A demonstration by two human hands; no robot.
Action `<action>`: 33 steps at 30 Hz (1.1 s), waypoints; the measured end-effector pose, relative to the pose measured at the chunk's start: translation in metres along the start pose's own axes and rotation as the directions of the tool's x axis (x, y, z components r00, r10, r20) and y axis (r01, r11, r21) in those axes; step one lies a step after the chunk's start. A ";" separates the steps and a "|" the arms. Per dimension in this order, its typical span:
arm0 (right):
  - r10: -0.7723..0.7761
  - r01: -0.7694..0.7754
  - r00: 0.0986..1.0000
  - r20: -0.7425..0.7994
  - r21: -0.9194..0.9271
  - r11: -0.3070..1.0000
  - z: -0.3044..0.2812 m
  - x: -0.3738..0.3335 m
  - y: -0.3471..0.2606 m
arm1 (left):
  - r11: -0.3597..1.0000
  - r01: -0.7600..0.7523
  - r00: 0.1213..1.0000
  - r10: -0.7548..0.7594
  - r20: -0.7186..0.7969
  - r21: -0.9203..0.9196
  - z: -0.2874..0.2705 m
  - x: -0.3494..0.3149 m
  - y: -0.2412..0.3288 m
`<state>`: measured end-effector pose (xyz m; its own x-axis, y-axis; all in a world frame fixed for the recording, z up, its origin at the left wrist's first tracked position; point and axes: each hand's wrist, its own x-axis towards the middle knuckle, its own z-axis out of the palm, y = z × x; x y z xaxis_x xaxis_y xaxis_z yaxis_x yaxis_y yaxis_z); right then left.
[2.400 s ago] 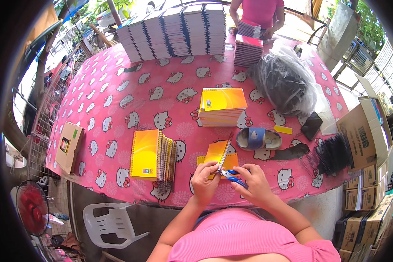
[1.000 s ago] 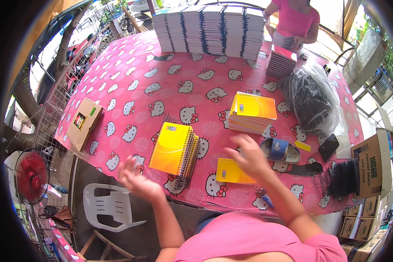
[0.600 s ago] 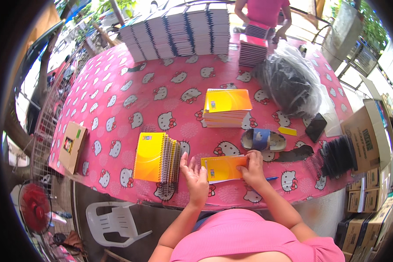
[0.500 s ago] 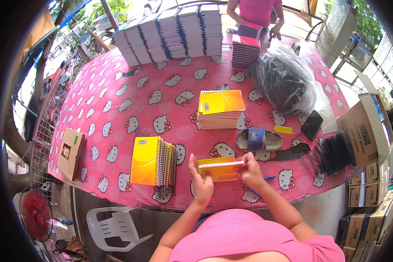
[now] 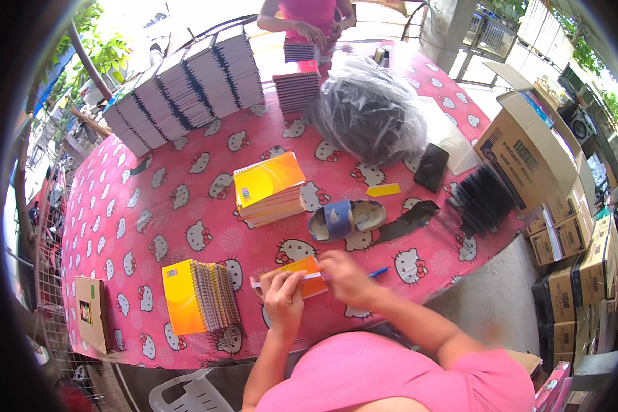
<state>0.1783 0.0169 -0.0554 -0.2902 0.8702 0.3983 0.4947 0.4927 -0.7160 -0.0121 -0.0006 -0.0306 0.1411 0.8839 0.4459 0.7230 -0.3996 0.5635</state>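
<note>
My left hand (image 5: pixel 283 300) is closed on a small notebook (image 5: pixel 311 276), which shows a thin white page edge in front of orange covers. Fingers and thumb hide much of it, so I cannot tell how many notebooks lie there. By its right end is my right hand (image 5: pixel 348 280), its fingers smeared by motion. Just beyond that hand a blue pen (image 5: pixel 378 272) rests on the table. To the left stands a stack of spiral notebooks (image 5: pixel 184 296) with yellow-orange covers. Farther off is a pile of similar notebooks (image 5: pixel 269 180).
On the pink patterned tablecloth (image 5: pixel 199 199) are a blue slipper (image 5: pixel 338 218), yellow tag (image 5: pixel 383 189), black phone (image 5: pixel 431 167), black spiral coils (image 5: pixel 484 202) and plastic-wrapped bundle (image 5: pixel 374 110). Tall book stacks (image 5: pixel 185 89) stand far left; a person (image 5: pixel 307 20) stands beyond. Cartons (image 5: pixel 529 151) line the right.
The view has turned, shifting the table's things leftward. The held notebook has tipped lower at its left end; my left fingers now close over it. My right hand moves quickly at its right end.
</note>
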 end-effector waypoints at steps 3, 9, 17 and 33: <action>0.155 -0.240 0.958 -0.242 -0.377 0.895 -0.115 -0.014 0.044 | 0.999 -0.033 0.992 0.031 -0.121 -0.018 -0.023 0.009 0.015; 0.341 -0.427 0.904 -0.257 -0.545 0.721 -0.174 -0.063 0.099 | 0.997 0.009 1.000 -0.011 0.028 0.072 -0.012 0.002 0.007; 0.010 -0.011 0.999 0.043 0.020 1.000 -0.064 0.006 -0.020 | 0.996 0.094 0.995 -0.094 -0.021 0.004 -0.013 0.005 0.011; 0.104 -0.198 0.921 0.375 0.221 0.955 -0.051 0.036 -0.019 | 0.996 0.084 0.995 -0.084 -0.051 0.006 -0.009 0.001 0.011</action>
<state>0.2009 0.0392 0.0016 -0.5227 0.8490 0.0777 0.3489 0.2962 -0.8891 -0.0103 -0.0066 -0.0178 0.0453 0.9007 0.4321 0.7364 -0.3224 0.5948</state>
